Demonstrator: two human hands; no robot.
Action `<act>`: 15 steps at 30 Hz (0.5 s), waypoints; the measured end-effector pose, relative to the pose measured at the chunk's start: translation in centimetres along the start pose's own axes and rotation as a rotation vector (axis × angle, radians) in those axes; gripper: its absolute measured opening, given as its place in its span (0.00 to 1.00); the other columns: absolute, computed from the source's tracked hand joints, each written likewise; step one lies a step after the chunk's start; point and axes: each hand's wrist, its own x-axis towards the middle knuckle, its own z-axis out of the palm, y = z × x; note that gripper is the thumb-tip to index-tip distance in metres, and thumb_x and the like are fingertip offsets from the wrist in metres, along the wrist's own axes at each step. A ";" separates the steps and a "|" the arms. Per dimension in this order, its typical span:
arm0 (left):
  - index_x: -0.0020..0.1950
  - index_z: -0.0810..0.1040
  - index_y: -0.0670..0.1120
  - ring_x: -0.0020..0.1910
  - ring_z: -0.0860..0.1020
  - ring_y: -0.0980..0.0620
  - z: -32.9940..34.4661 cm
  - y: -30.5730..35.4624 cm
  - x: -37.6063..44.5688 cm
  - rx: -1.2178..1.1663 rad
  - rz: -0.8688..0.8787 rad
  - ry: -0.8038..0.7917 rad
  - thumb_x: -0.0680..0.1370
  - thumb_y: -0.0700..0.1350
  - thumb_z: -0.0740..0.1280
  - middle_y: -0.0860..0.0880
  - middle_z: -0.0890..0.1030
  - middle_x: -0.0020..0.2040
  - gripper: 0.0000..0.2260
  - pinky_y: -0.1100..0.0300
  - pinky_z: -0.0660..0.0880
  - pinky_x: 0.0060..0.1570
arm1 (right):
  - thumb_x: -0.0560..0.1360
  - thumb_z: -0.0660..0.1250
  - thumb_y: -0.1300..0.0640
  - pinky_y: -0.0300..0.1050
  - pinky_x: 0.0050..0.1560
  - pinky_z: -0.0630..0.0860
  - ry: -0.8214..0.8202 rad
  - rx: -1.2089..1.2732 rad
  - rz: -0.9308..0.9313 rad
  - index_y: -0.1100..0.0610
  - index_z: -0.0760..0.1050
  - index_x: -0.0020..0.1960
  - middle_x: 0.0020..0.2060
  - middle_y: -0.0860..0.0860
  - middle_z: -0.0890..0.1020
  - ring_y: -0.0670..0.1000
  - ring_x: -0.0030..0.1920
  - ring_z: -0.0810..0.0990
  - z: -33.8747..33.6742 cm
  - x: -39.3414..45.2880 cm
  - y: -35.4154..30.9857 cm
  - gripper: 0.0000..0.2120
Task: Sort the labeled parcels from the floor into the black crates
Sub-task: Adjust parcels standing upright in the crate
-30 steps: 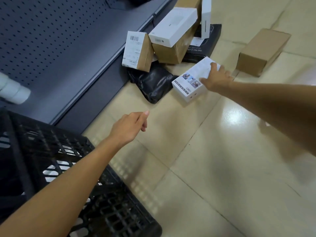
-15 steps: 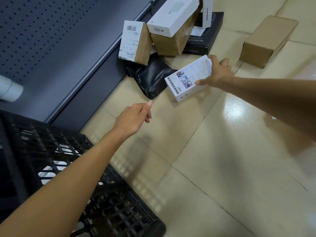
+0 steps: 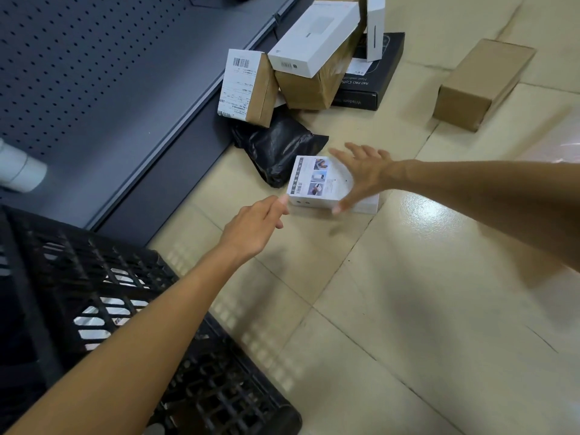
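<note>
right hand (image 3: 361,174) gripping white box (image 3: 317,183), barcode, black carton (image 3: 373,89) perhaps "R40 PRO"

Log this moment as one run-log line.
right hand: holds white box | left hand: open, fingertips at box edge | black crate: near left | other parcels: on floor

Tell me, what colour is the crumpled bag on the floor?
Glossy black bag; the head view shows it.

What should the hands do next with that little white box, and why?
Probably the left hand should close on the near end of the white box. The right hand already grips its far side, and the left fingertips are just at its corner. With both hands on it, it could go to the black crate nearby.
</note>
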 end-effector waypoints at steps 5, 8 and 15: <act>0.50 0.78 0.59 0.52 0.79 0.50 -0.5 0.5 -0.9 -0.035 -0.032 0.026 0.76 0.72 0.43 0.57 0.83 0.43 0.28 0.44 0.72 0.62 | 0.62 0.76 0.36 0.64 0.71 0.56 0.040 -0.125 0.018 0.42 0.32 0.77 0.77 0.56 0.51 0.65 0.73 0.58 1.0 -0.5 -1.1 0.63; 0.49 0.79 0.59 0.52 0.79 0.51 -1.2 0.5 -1.5 -0.023 -0.040 0.040 0.78 0.71 0.44 0.57 0.83 0.44 0.27 0.44 0.72 0.62 | 0.64 0.75 0.36 0.60 0.67 0.63 0.081 -0.153 -0.006 0.43 0.35 0.78 0.72 0.57 0.61 0.63 0.68 0.65 0.7 -1.0 -1.2 0.59; 0.47 0.79 0.58 0.52 0.79 0.51 -3.1 0.5 -2.8 -0.025 -0.045 0.118 0.79 0.70 0.44 0.58 0.83 0.43 0.27 0.45 0.71 0.62 | 0.67 0.71 0.36 0.58 0.63 0.65 0.145 -0.049 -0.056 0.44 0.47 0.77 0.68 0.56 0.64 0.61 0.66 0.66 0.5 -1.9 -2.5 0.48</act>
